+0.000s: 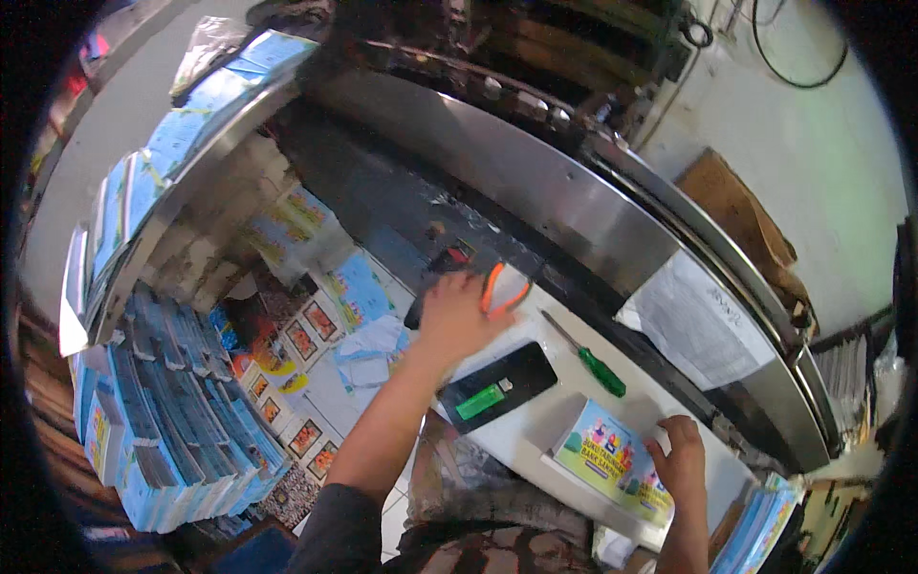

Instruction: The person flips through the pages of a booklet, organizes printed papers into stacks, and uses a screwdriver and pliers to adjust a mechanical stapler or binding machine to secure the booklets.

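Observation:
My left hand (461, 320) reaches to the far side of the narrow white work surface (516, 454). Its fingers are round a tool with orange handles (494, 290); the tool's working end is hidden. My right hand (683, 457) is at the right side of a stack of colourful booklets (612, 457), fingers loosely bent and apart, gripping nothing I can see. Between my hands lie a black phone (516, 375) with a bright green lighter-like object (480, 402) on top, and a screwdriver (601, 371) with a green handle.
A long metal machine panel (535, 153) borders the far side, with a paper sheet (703, 320) on it. Tall stacks of blue booklets (182, 421) stand at left, and more booklets (196, 120) lie on a ledge above. Another booklet bundle (765, 521) is at lower right.

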Action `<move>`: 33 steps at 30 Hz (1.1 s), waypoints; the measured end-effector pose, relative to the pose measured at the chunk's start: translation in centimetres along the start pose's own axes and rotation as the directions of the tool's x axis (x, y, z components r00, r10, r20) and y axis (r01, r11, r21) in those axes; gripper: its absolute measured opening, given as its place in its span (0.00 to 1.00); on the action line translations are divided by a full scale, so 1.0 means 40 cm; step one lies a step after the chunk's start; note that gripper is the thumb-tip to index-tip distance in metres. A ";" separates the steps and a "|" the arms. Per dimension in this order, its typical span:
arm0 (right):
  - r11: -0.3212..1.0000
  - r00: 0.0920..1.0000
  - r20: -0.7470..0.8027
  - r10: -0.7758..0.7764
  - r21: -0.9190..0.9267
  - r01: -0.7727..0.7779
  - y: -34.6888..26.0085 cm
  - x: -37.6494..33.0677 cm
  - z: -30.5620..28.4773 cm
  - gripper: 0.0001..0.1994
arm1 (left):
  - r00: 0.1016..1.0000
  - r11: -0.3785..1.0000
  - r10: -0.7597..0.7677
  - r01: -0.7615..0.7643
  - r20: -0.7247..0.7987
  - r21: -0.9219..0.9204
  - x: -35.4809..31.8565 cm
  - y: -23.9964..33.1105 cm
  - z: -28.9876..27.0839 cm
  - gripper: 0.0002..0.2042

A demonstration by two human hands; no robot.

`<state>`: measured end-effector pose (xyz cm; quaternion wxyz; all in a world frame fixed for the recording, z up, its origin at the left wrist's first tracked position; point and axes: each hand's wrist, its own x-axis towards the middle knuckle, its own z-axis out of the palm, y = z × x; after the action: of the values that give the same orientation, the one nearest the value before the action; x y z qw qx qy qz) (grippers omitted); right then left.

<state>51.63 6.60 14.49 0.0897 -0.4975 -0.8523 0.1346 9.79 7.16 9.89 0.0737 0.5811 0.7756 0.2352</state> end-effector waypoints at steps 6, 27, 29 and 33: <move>0.977 0.980 -0.005 -0.198 0.081 0.198 -0.131 0.208 0.019 0.29 | 0.996 0.997 0.081 -0.081 -0.039 -0.015 0.011 0.016 0.017 0.37; 0.825 0.826 0.291 -0.483 -0.163 0.541 -0.490 0.609 0.014 0.37 | 0.895 0.836 0.433 -0.442 -0.105 -0.325 0.107 -0.051 -0.151 0.24; 0.862 0.868 0.166 -0.468 -0.130 0.490 -0.507 0.637 -0.065 0.33 | 0.870 0.760 0.248 -0.448 -0.427 -0.472 0.180 -0.056 -0.197 0.20; 0.902 0.886 -0.332 -0.324 0.173 0.395 -0.592 0.728 -0.236 0.24 | 0.645 0.296 -0.623 -0.331 -0.443 -0.896 0.319 -0.099 -0.134 0.16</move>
<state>20.58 22.22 31.56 0.2976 -0.3298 -0.8849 0.1399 0.27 16.77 14.84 0.0987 0.1826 0.4918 0.8456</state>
